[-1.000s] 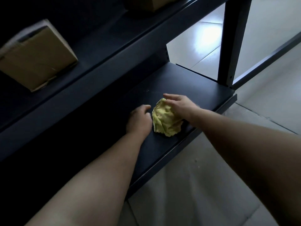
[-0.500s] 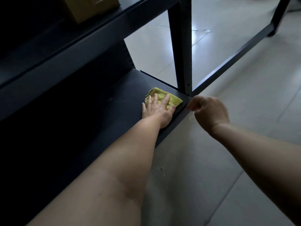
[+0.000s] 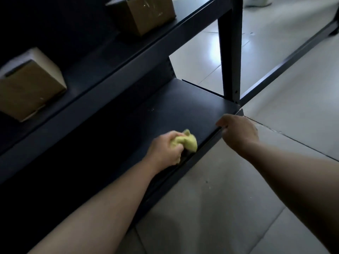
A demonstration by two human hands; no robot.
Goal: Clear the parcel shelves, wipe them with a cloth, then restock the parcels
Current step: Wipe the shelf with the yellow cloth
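Note:
A crumpled yellow cloth [image 3: 188, 141] lies bunched on the dark bottom shelf [image 3: 176, 107] near its front edge. My left hand [image 3: 166, 148] grips the cloth with curled fingers. My right hand [image 3: 237, 132] holds the shelf's front edge just short of its right corner, fingers curled over the lip. On the shelf above [image 3: 117, 55] stand two brown cardboard parcels, one at the left [image 3: 29, 87] and one further back [image 3: 148, 13].
A dark upright post [image 3: 230, 50] rises at the shelf's right corner, and a low rail [image 3: 286, 61] runs away from it across the pale tiled floor [image 3: 238, 198]. A white shoe [image 3: 258, 0] shows at the top edge.
My left hand, flat on the spread cloth by the right corner half a second ago, now grips it bunched and has slid left along the front edge. My right hand stays at the edge.

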